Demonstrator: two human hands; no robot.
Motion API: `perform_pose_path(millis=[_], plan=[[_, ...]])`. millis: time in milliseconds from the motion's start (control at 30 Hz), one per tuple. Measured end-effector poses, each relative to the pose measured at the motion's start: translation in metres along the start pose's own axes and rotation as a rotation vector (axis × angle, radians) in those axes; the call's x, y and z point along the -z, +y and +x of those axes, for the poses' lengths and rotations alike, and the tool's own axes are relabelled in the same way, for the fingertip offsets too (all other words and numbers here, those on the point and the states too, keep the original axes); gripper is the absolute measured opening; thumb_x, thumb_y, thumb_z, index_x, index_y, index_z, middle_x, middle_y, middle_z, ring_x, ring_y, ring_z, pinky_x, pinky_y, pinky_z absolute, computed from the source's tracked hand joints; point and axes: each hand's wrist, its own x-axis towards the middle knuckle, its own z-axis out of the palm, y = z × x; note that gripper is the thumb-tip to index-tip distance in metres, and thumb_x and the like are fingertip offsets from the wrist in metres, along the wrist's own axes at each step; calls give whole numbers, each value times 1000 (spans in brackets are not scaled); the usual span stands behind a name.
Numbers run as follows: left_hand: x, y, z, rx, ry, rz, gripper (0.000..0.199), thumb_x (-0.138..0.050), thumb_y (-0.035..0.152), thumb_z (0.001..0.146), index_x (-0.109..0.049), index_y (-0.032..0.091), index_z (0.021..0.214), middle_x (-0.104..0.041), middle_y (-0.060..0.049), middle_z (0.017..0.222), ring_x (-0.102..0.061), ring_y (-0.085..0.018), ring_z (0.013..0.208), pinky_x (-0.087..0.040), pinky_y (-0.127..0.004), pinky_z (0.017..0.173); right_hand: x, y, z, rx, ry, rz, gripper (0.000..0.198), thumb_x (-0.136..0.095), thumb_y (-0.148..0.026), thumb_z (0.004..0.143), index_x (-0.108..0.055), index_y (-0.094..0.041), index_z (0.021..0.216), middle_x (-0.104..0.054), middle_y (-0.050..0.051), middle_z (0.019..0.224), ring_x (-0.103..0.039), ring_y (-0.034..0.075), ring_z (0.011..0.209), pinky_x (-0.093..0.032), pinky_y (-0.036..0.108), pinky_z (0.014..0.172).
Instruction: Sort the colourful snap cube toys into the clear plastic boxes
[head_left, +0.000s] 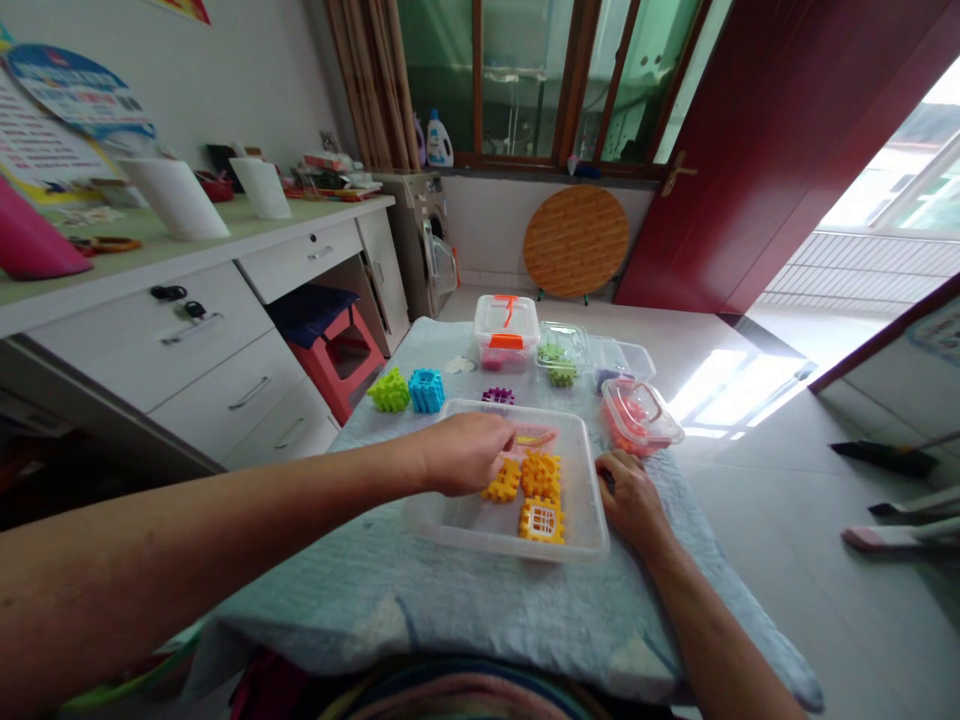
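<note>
My left hand (469, 453) reaches over a clear plastic bin (465, 540), its fingers closed and pointing down beside the orange interlocking block pieces (540, 472). What it pinches, if anything, is hidden. One orange piece with a white window grid (541, 521) lies at the near side of the bin. My right hand (634, 500) rests on the cloth against the bin's right side, fingers curled. A small dark thing shows at its fingers, too hidden to name. Behind the bin lies a purple piece (498, 396); a blue block cube (427, 390) and a green block cube (389, 391) stand at the left.
Beyond the bin stand a lidded box with an orange latch (506, 341), a clear container of green pieces (561, 372), and a lidded container of red pieces (637, 420) near the table's right edge. A blue cloth (330, 590) covers the table. A red stool (334, 350) is at left.
</note>
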Motion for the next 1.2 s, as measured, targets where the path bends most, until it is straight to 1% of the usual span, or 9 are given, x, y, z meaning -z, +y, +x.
perform_pose_path(millis=[200, 333, 433, 600, 800, 900, 967, 1100, 1200], plan=[[-28, -7, 0, 183, -80, -368, 43, -46, 20, 81, -56, 21, 123, -68, -8, 122, -65, -19, 101, -52, -28, 76, 0, -1, 0, -1, -3, -5, 12, -48, -20, 82, -59, -21, 79, -61, 5, 81, -55, 21, 82, -43, 32, 78], [-48, -12, 8, 324, -197, -570, 44, -41, 18, 82, -52, 22, 124, -66, -7, 128, -67, -16, 101, -53, -24, 72, 0, 0, 0, -2, 1, -2, 12, -48, -20, 81, -59, -22, 78, -61, 6, 81, -55, 21, 82, -44, 32, 78], [-55, -12, 13, 352, -245, -667, 45, -40, 13, 81, -50, 22, 124, -64, -7, 130, -67, -14, 105, -53, -22, 74, -1, 1, 0, -1, 4, -1, 12, -47, -19, 80, -59, -22, 78, -61, 6, 81, -55, 21, 83, -44, 32, 79], [-52, 0, 19, 439, -233, -943, 52, -36, 2, 80, -47, 20, 128, -59, -8, 137, -59, -10, 119, -50, -19, 86, -1, 2, 0, -2, 4, -8, 11, -48, -19, 80, -59, -21, 77, -61, 5, 81, -55, 21, 82, -44, 32, 79], [-44, 6, 17, 371, -216, -833, 54, -36, 2, 79, -43, 22, 129, -62, -9, 131, -59, -12, 118, -50, -23, 87, 0, 0, 0, -3, 6, -6, 12, -49, -20, 80, -60, -21, 78, -62, 5, 82, -56, 21, 83, -44, 32, 79], [-36, 4, 11, 351, -218, -757, 45, -36, 7, 79, -47, 21, 120, -59, -11, 134, -60, -14, 116, -51, -24, 82, 0, 0, -1, 3, 2, -2, 11, -48, -20, 81, -60, -22, 79, -62, 6, 82, -56, 21, 82, -44, 33, 79], [-23, 3, 3, 284, -185, -676, 40, -39, 12, 78, -51, 20, 115, -61, -11, 131, -61, -18, 113, -52, -26, 79, 0, 0, -1, 2, -3, -2, 12, -48, -19, 82, -59, -22, 79, -62, 6, 82, -56, 21, 83, -44, 33, 80], [22, 6, -9, 118, -70, -617, 38, -44, 12, 76, -54, 20, 112, -66, -7, 121, -63, -18, 108, -52, -29, 84, 0, 0, -1, -8, -13, 0, 11, -48, -20, 84, -58, -22, 79, -61, 5, 83, -57, 22, 84, -44, 34, 80], [56, -5, 1, 32, 120, -574, 39, -39, 10, 83, -50, 19, 119, -66, -7, 121, -61, -15, 112, -48, -30, 93, 0, -1, -1, -14, -16, 3, 11, -48, -19, 84, -59, -22, 81, -62, 5, 84, -56, 23, 85, -44, 34, 80]])
